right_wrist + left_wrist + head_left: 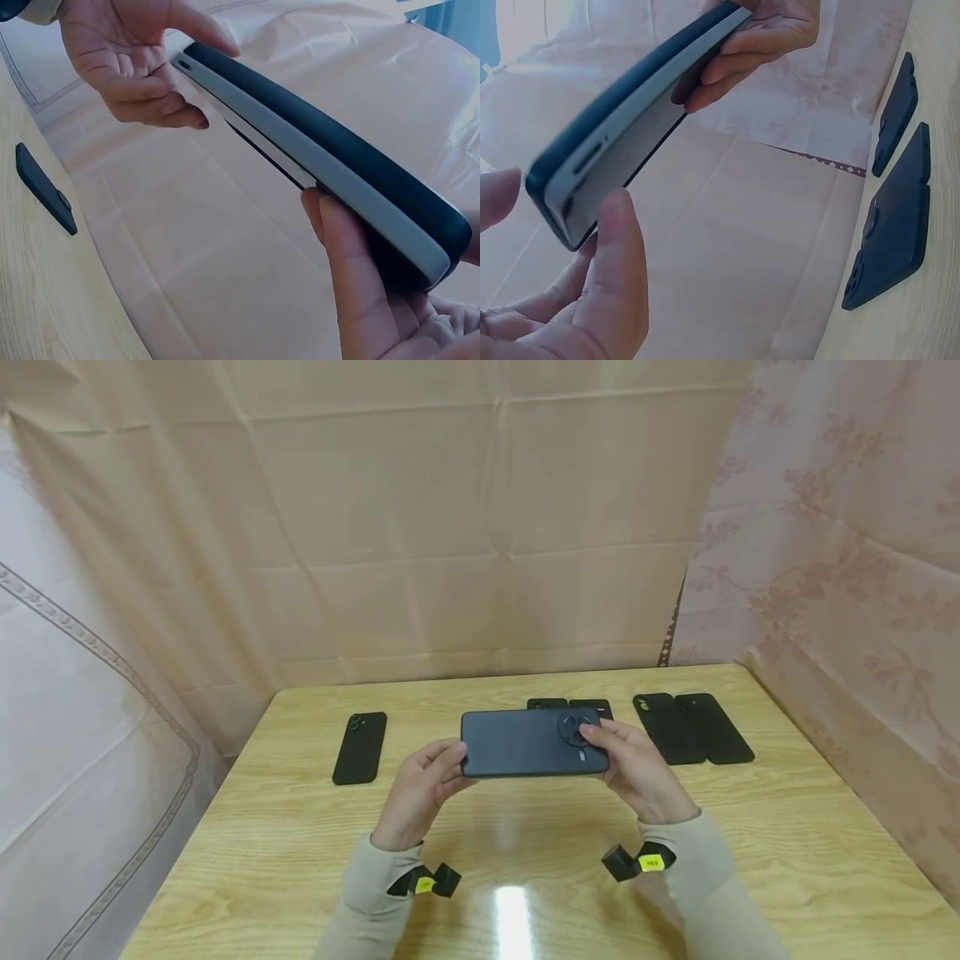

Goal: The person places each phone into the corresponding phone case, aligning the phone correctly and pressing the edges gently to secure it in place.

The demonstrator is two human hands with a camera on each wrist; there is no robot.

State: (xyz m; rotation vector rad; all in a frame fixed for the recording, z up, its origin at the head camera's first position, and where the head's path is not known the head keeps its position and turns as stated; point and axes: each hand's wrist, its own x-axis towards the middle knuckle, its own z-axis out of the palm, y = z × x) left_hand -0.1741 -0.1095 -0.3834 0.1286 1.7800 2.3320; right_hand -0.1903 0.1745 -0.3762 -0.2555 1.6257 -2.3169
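A smartphone (510, 743) with a dark blue-black back and a round camera ring is held sideways above the table, back toward the head camera. Its grey side edge shows in both wrist views. My left hand (423, 793) holds its left end, thumb at the edge, fingers beneath. At the camera end, my right hand (641, 772) grips it, with the thumb on the camera ring and fingers under it. The left wrist view shows the phone (630, 105) tilted, its underside pale and reflective. In the right wrist view, the left hand's fingers (154, 97) curl below the far end.
A black phone-shaped piece (360, 748) lies on the wooden table (285, 860) at left. Two dark pieces (547, 702) lie behind the held phone, partly hidden. At back right, two black flat pieces (667, 727) lie side by side. Cloth curtains (480, 527) surround the table.
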